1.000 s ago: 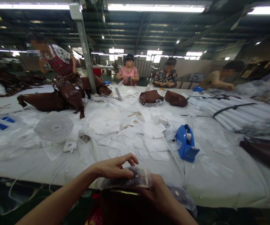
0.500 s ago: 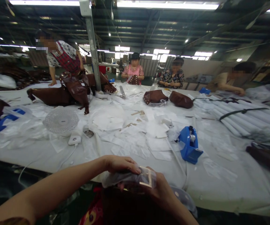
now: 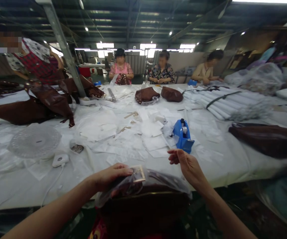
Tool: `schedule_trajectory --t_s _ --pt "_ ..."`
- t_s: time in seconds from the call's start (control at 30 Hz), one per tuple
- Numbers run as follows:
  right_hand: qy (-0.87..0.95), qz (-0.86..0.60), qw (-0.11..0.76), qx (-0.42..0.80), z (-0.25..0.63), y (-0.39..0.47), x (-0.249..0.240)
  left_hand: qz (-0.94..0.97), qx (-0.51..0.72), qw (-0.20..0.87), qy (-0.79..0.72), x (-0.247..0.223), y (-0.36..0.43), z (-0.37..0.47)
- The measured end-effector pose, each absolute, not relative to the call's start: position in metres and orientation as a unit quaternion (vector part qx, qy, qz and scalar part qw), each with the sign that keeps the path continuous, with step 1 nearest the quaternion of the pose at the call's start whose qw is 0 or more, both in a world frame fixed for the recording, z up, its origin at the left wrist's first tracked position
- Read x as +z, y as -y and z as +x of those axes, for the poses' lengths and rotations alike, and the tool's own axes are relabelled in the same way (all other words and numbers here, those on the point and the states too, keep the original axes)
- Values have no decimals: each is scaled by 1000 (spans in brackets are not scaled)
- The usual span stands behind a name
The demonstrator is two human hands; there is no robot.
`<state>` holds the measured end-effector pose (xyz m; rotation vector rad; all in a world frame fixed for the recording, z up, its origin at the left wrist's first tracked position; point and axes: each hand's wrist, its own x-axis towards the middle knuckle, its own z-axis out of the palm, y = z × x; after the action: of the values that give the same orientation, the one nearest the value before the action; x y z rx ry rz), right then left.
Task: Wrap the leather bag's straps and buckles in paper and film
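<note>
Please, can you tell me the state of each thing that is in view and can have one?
Left hand: closed on clear plastic wrap
Right hand: raised, fingers loosely curled, nothing visible in it
Square gold-coloured buckle: covered by the wrap
Blue plastic tape dispenser: upright
Long white rolls: bundled by a dark strap
Round white fan: running or off, cannot tell

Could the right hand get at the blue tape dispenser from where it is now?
Very likely yes: the right hand is raised just short of the blue tape dispenser, and nothing visible stands between them.
</note>
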<state>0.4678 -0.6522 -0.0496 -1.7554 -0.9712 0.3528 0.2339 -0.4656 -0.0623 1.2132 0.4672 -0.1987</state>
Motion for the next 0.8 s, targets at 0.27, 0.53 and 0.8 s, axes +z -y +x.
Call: schedule_trajectory --t_s 0.27,0.53,0.8 --pt "641 -648 405 -74 376 643 -30 614 -104 767 -155 -59 479 239" --pt "682 -567 460 49 365 616 -68 527 -126 831 -128 -59 485 228" --pt "684 -545 486 -1 374 612 -87 480 -198 844 -134 -59 476 228"
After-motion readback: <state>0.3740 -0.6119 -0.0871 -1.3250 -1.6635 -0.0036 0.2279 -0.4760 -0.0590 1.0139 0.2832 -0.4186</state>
